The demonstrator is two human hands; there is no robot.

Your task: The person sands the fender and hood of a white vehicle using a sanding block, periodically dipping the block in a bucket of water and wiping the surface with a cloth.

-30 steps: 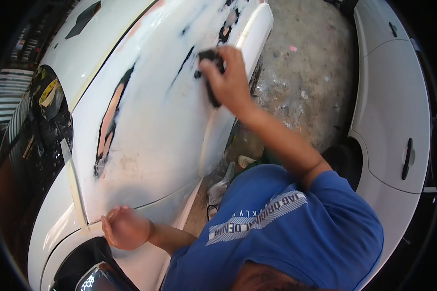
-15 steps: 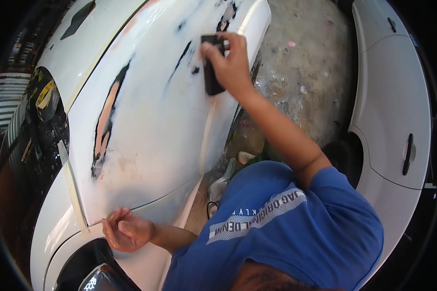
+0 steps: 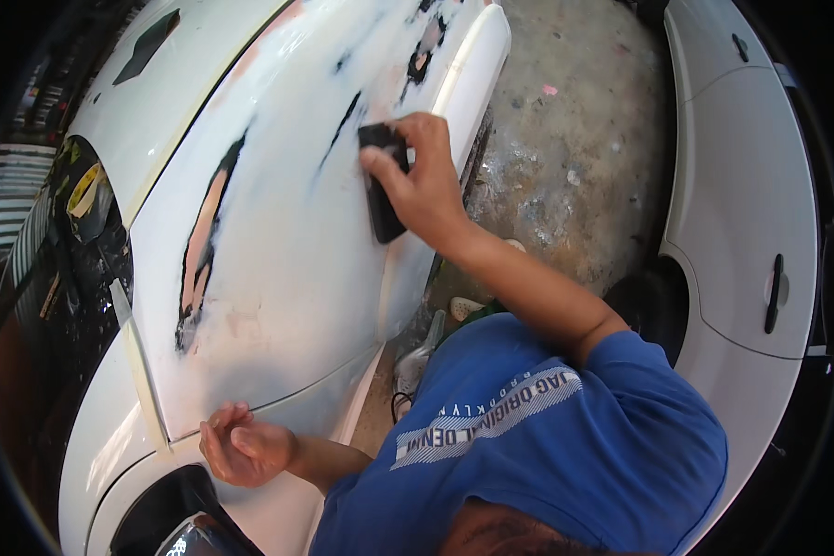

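Black block (image 3: 385, 208) in the person's right hand (image 3: 423, 181) appeared to lie flat on the pale, patchy car panel (image 3: 283, 246), near the thin dark streak (image 3: 342, 132) and the ridge (image 3: 395, 264). That hand was clamped on it, thumb across the top and fingers around the right edge. The left hand (image 3: 250, 452), well apart, was loosely curled with nothing visible in it, near the seam (image 3: 317, 381); whether it touched the panel I could not tell. Uneven thumb pressure might have tipped the block, letting a corner score the surface; straying onto the ridge might have worn its coating thin; a slackened grip might have dropped the block to the floor (image 3: 574, 120).
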